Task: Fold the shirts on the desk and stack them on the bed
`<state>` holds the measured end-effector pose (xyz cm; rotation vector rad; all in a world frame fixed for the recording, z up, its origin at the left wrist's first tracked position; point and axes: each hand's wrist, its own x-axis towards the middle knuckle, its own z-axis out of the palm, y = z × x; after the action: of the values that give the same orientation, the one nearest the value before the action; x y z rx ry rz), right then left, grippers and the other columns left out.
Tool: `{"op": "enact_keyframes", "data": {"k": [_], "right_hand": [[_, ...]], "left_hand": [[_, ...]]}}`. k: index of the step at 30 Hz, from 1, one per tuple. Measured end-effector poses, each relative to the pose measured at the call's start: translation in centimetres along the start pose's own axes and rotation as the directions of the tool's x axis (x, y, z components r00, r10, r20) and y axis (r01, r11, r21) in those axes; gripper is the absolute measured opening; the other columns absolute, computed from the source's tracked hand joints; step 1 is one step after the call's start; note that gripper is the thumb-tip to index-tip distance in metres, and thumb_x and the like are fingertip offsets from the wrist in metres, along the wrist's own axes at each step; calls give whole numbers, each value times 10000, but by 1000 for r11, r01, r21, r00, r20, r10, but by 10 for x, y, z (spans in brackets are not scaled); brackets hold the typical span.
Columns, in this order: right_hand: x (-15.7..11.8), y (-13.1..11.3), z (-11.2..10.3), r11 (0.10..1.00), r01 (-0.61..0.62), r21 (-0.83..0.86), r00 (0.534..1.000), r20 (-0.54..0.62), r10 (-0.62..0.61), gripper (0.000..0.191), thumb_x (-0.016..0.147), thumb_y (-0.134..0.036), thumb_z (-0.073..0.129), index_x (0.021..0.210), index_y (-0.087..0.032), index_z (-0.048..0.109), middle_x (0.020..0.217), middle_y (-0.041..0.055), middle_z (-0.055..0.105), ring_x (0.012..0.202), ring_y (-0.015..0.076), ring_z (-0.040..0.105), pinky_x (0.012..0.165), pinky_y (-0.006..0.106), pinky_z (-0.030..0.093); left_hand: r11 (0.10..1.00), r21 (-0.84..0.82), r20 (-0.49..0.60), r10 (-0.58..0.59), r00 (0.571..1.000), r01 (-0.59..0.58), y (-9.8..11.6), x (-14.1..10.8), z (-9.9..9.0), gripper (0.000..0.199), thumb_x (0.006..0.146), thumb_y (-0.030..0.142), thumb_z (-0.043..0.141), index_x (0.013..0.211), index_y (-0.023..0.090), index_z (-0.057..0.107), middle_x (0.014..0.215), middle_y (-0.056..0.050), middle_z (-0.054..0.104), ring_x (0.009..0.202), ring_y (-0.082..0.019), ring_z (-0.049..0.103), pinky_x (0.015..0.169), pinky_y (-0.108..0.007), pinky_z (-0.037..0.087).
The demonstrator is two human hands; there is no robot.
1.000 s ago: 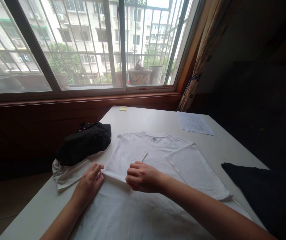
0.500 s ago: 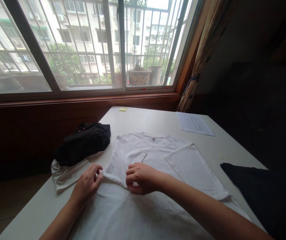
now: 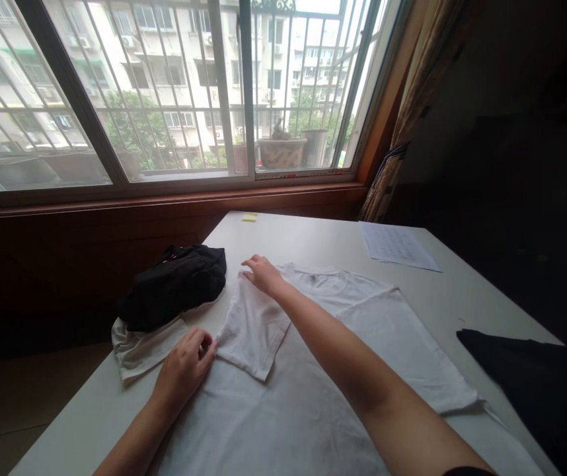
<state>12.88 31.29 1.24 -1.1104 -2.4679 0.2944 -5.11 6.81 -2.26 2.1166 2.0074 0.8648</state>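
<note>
White crew-neck T-shirt [image 3: 303, 403] was touched by the right hand [image 3: 262, 273] (eleven o'clock, unclenched) and left hand [image 3: 188, 359] (nine o'clock, grip indeterminable).

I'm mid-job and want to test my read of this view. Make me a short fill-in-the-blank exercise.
1. The T-shirt is ____ in colour.
2. The pale cloth is nearer to the ____ than to the right hand.
3. The bundle atop that cloth is mostly ____.
4. The printed paper is to the ____ of the yellow note.

Missing words: white; left hand; black; right.
</note>
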Motion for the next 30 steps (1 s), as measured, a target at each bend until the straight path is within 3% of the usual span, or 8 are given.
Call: {"op": "enact_keyframes", "data": {"k": [3,7,12,18,21,24,27,30], "right_hand": [[22,3,15,1000,-29,-1,997,72,29,414,954,-320,701,1354,-214,683,1267,127,681,1157,264,609,1019,355,459],[33,8,25,999,-44,0,992,115,44,232,934,-296,715,1152,-254,783,1135,79,717,1129,258,598,1004,332,450],[26,16,30,995,-94,-21,995,27,94,211,1010,-259,591,1093,-203,777,1154,115,670,1143,241,552,988,318,430],[14,11,29,992,-96,-78,993,-73,90,235,1040,-265,530,1084,-202,752,1123,117,641,1116,257,516,973,354,437],[9,3,25,991,-67,-116,993,-104,55,247,1036,-228,508,1100,-206,745,1151,132,633,1133,280,496,1004,404,428],[3,-9,22,989,-17,-147,992,-125,-2,321,1028,-142,455,1202,-220,715,1279,134,599,1196,281,467,1059,426,405],[-9,-23,20,984,88,-156,984,-141,-110,346,1016,-103,443,1227,-200,700,1310,131,588,1205,263,477,1054,393,431],[-29,-35,22,961,254,-112,958,-111,-266,289,1008,-122,477,1172,-159,711,1250,136,619,1163,240,538,1015,353,480]], "left_hand": [[1000,-8,-1,-23,1000,23,0,-1,-1,250,1014,421,492,854,242,563,796,2,617,714,-188,623,695,-306,463],[997,-20,8,-79,997,79,1,-2,-2,250,1019,435,471,875,248,555,765,8,632,700,-198,642,673,-304,469],[992,-22,30,-126,992,126,1,-1,-1,236,1016,421,444,862,252,505,770,7,641,709,-203,649,670,-307,462],[991,82,-52,-102,993,106,4,-3,5,148,993,345,462,873,259,464,765,5,619,701,-210,647,659,-307,451],[990,118,-102,-67,993,79,3,-4,7,68,986,314,487,1010,254,506,778,15,615,694,-207,652,649,-300,457],[989,144,-138,-21,990,41,0,-5,7,181,994,290,488,1162,237,529,805,6,604,729,-212,653,677,-314,493],[980,192,-151,81,985,-51,0,-5,4,272,993,242,490,1247,238,586,937,-46,635,877,-234,656,819,-368,540],[951,271,-94,178,979,-147,3,-4,1,421,978,156,477,1361,277,606,1195,-95,668,1075,-266,642,969,-434,527]]}}
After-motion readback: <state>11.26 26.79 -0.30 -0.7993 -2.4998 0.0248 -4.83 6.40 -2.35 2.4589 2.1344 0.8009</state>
